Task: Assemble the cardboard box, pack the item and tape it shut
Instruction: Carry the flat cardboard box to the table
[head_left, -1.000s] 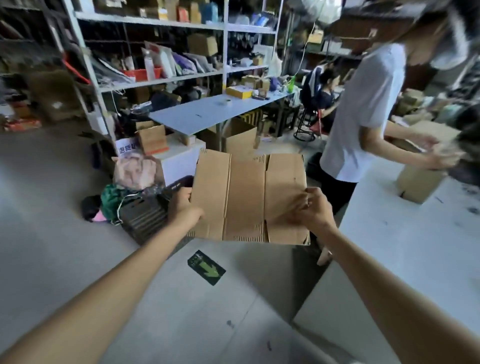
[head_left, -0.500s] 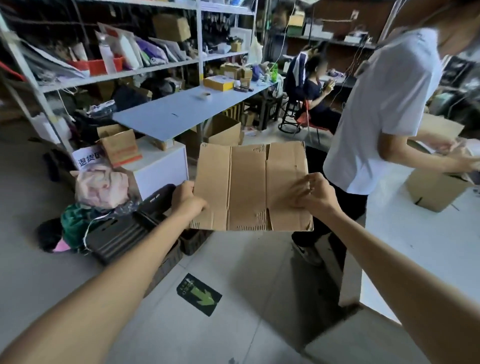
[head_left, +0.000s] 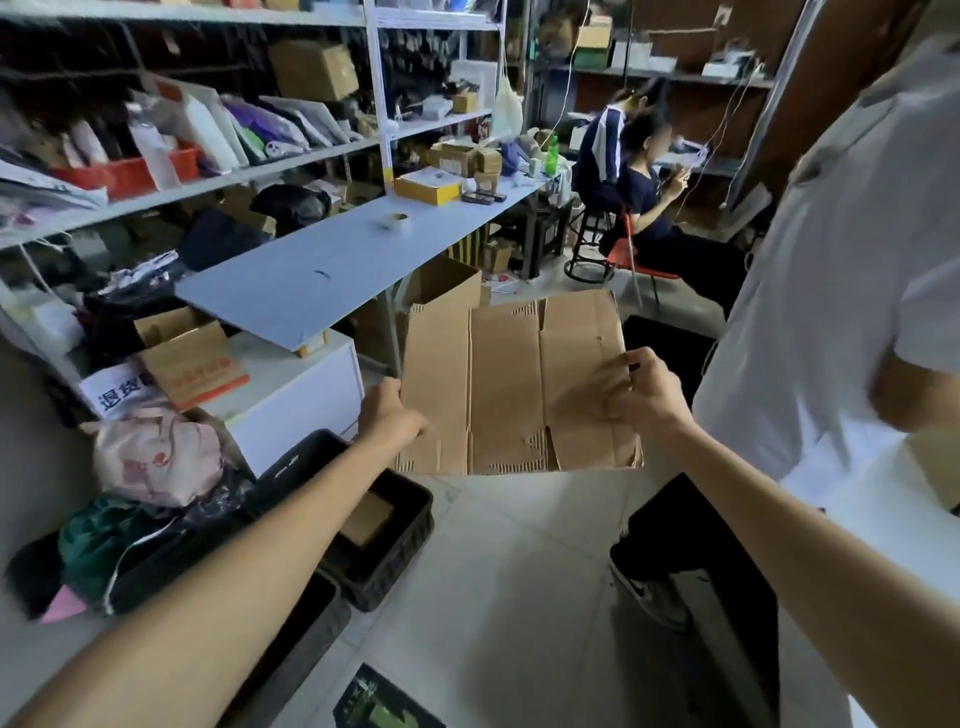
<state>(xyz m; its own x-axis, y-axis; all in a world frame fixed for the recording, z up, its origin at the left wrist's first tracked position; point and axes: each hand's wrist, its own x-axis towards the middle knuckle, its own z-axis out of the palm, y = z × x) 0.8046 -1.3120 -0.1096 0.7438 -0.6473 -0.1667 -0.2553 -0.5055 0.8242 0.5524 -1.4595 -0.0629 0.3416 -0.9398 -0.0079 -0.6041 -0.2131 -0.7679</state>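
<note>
Flattened brown corrugated cardboard box hung upright in the air in front of me, above the pale floor, held between both hands; my left hand gripped its left edge, fingers curled round behind the board; my right hand pinched the right-hand panel near its outer edge, fingers bent onto the card. I judged this the very first step, the box not yet opened out; the next move called for pressing the edges inward to square it up, then folding the bottom flaps. A roll of tape lay on the long pale-blue table beyond, well apart from me; which item was to be packed I could not tell. A person in a white shirt stood close on my right, and black plastic crates sat on the floor at my left, narrowing the room to work.
</note>
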